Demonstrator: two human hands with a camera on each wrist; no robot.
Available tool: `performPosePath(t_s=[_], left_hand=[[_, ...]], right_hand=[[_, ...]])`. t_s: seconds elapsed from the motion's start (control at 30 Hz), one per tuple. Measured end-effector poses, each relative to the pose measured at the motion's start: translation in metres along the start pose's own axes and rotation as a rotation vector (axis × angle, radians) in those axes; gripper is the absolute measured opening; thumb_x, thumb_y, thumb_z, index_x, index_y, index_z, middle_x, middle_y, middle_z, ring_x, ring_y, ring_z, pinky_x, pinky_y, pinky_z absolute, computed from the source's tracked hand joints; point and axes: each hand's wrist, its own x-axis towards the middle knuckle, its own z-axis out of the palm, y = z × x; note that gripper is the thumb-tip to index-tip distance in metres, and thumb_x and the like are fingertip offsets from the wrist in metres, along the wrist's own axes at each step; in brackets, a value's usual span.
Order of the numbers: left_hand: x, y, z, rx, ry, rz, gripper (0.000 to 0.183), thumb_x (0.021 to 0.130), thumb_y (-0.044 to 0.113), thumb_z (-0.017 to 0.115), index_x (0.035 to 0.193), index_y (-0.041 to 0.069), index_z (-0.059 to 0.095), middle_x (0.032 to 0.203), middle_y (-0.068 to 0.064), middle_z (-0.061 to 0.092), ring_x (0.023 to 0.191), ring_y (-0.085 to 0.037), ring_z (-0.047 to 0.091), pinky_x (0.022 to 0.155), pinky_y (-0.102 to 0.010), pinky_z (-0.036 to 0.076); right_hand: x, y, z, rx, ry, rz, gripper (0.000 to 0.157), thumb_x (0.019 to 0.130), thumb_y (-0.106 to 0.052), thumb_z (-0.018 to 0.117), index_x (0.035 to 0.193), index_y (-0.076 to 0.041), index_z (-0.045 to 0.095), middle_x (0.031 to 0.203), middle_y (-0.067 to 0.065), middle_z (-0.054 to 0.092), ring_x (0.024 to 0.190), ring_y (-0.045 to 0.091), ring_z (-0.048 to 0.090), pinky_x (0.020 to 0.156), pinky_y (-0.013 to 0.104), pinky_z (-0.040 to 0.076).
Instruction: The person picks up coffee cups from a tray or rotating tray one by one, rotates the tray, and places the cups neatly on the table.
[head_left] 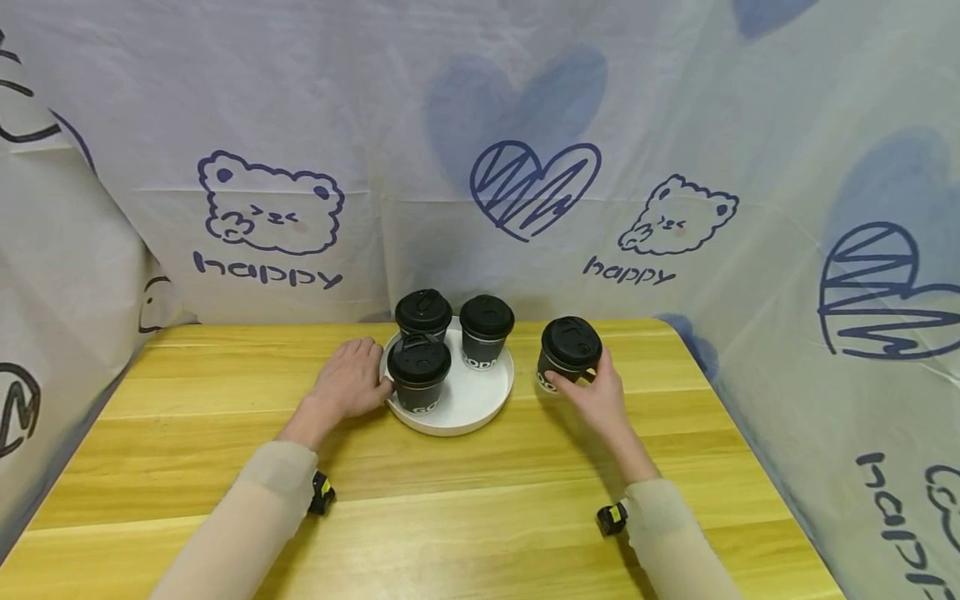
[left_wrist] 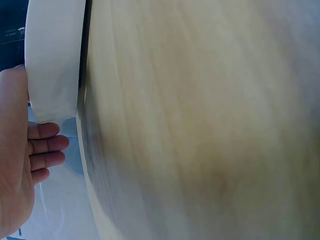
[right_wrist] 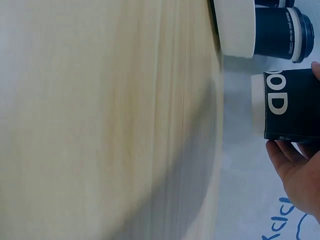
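Observation:
A round white tray stands on the wooden table with three black-lidded paper coffee cups on it: one at the front, one behind it and one at the right. My left hand holds the tray's left side, the thumb at its rim and the fingers along the outside, which the left wrist view also shows. Right of the tray, my right hand grips a fourth, similar coffee cup round its side. In the right wrist view this cup's white base is raised above the table.
The light wooden table reaches back to a white cloth printed with bears and hearts, which hangs behind and at both sides. Small black wrist devices sit at both cuffs.

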Motion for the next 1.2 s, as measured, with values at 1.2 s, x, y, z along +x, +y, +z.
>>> performPosePath(t_s=[1.2], left_hand=[[0.000,-0.001,0.000,-0.002,-0.013,-0.007,0.045,0.093,0.034,0.060,0.114,-0.005,0.054,0.111,-0.020,0.055,0.110,-0.039,0.051,0.112,-0.052,0.040]], right_hand=[[0.030,0.046,-0.038,-0.092,0.139,0.147,0.085,0.089,-0.030,0.082,0.154,-0.002,0.033,0.147,0.026,0.049,0.137,0.043,0.049,0.112,0.059,0.042]])
